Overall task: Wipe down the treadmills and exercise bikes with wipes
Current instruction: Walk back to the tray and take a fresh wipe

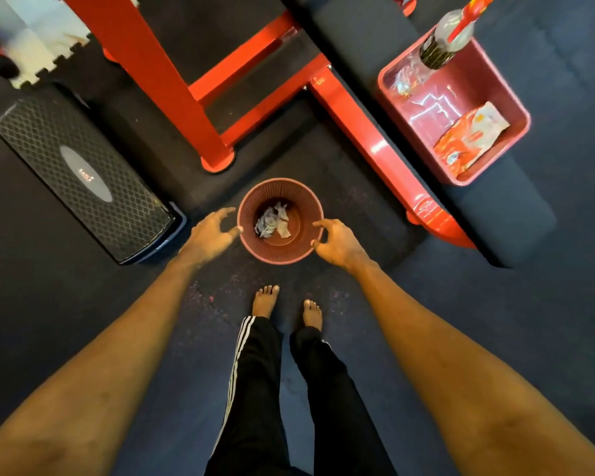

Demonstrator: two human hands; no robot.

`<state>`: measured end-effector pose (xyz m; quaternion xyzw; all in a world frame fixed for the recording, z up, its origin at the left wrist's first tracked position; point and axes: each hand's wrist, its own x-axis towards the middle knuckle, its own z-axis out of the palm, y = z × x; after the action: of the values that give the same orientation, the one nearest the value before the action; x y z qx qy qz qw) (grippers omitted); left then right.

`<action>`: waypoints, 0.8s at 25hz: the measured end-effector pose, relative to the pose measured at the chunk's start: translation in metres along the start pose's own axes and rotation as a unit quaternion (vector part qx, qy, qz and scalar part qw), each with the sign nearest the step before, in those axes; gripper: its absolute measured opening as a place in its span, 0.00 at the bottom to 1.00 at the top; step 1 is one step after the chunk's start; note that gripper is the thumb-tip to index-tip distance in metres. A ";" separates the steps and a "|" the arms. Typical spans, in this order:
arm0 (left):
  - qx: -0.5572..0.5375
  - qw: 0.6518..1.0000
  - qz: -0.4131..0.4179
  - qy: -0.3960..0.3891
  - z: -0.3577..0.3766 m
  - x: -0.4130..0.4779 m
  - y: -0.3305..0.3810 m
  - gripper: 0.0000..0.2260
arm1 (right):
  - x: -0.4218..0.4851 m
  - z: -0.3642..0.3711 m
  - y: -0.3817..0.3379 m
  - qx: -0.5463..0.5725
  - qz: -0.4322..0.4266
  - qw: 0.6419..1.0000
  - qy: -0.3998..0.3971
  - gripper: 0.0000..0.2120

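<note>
A small red wastebasket stands on the dark floor in front of my bare feet, with crumpled used wipes at its bottom. My left hand hovers at the basket's left rim with fingers spread, the thumb tip by the rim. My right hand is at the right rim, its forefinger and thumb loosely curved on either side of the edge; I cannot tell if they touch it. Neither hand holds a wipe. An orange and white wipes packet lies in a pink tub on the right.
A clear spray bottle leans in the pink tub, which sits on a black padded bench. A red machine frame runs behind the basket. A black step platform lies to the left.
</note>
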<state>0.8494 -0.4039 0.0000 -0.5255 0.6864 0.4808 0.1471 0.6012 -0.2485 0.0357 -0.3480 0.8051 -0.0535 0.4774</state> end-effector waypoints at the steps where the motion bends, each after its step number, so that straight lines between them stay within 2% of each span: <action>1: -0.001 1.000 0.000 0.000 -0.002 -0.003 0.015 0.28 | -0.006 -0.015 0.007 -0.002 0.003 1.000 0.006 0.25; 8: 0.002 0.999 0.038 0.031 0.012 -0.030 0.149 0.24 | -0.049 -0.160 0.086 -0.013 0.014 0.997 0.079 0.24; 14: -0.049 0.996 0.035 0.068 0.066 -0.063 0.265 0.26 | -0.091 -0.288 0.158 -0.014 -0.007 0.993 0.114 0.22; 16: -0.057 0.995 0.035 0.067 0.090 -0.067 0.304 0.23 | -0.092 -0.319 0.180 -0.016 -0.011 0.993 0.116 0.21; 20: -0.108 0.992 0.018 0.063 0.122 -0.044 0.343 0.24 | -0.075 -0.362 0.201 -0.047 -0.024 0.994 0.090 0.17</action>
<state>0.5344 -0.2846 0.1438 -0.5551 0.6478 0.5204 0.0377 0.2291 -0.1405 0.2013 -0.3835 0.8378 -0.0583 0.3842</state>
